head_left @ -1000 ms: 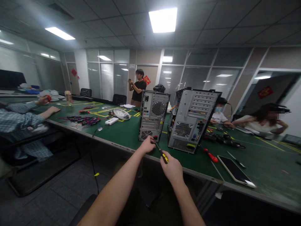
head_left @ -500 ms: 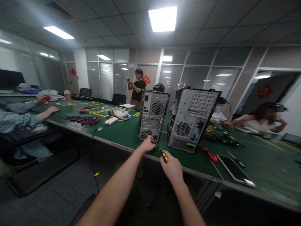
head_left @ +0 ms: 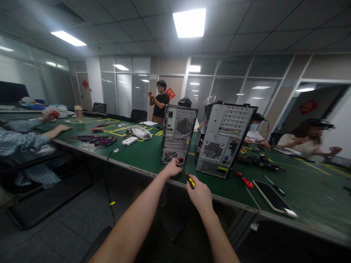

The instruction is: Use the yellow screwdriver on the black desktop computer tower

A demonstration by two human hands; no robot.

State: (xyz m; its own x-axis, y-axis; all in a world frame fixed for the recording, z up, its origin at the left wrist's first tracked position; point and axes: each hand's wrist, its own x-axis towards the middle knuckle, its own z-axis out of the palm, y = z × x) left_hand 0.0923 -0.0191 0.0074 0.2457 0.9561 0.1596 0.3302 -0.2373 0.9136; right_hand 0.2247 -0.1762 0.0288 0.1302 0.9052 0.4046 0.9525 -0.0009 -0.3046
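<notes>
My right hand (head_left: pixel 201 193) is wrapped round the black and yellow handle of a screwdriver (head_left: pixel 190 181). Its thin shaft slants up and left to the lower edge of a grey computer tower (head_left: pixel 178 135), whose back panel faces me. At that tower's bottom right corner, my left hand (head_left: pixel 172 168) has its fingers closed together beside the screwdriver's tip. Whether they pinch the shaft or some small part is too small to tell. A second, larger computer tower (head_left: pixel 216 138) stands just to the right, also showing its back panel.
On the green table (head_left: pixel 142 157) to the left lie a wire bundle (head_left: pixel 94 140), a white oval basket (head_left: pixel 142 132) and a white device (head_left: pixel 129 141). To the right are a red screwdriver (head_left: pixel 245 180), a tablet-like device (head_left: pixel 274 197) and black cables (head_left: pixel 260 162). Several people are around the table.
My hands and the screwdriver stay almost where they were. At the far right, a seated person's hand has moved away from the head and outward. The person at left shifts a hand slightly along the table.
</notes>
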